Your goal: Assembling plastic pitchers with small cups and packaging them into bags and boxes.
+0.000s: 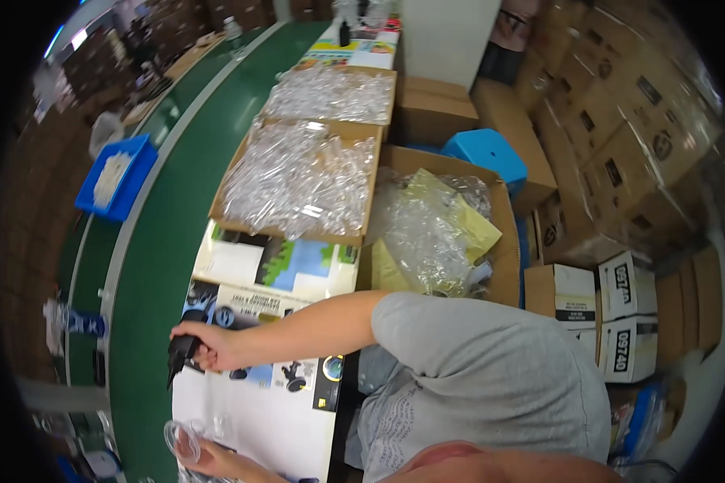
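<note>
Holding a black plastic adapter-like piece (pixel 183 350) in the closed grip of the right hand (pixel 211 345), near the edge of the white, print-covered table (pixel 250 414); cradling a clear round plastic cup (pixel 183 443) in the left hand's (pixel 209 459) curled grip. Seemingly underway, with 2 brown cardboard trays (pixel 371 185) of clear plastic pieces (pixel 298 181) left; can't judge the finished amount.

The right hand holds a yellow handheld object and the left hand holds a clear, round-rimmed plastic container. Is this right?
Not quite: the head view shows the right hand holding a black handheld object, not a yellow one. The left hand does hold the clear, round-rimmed plastic container.
</note>
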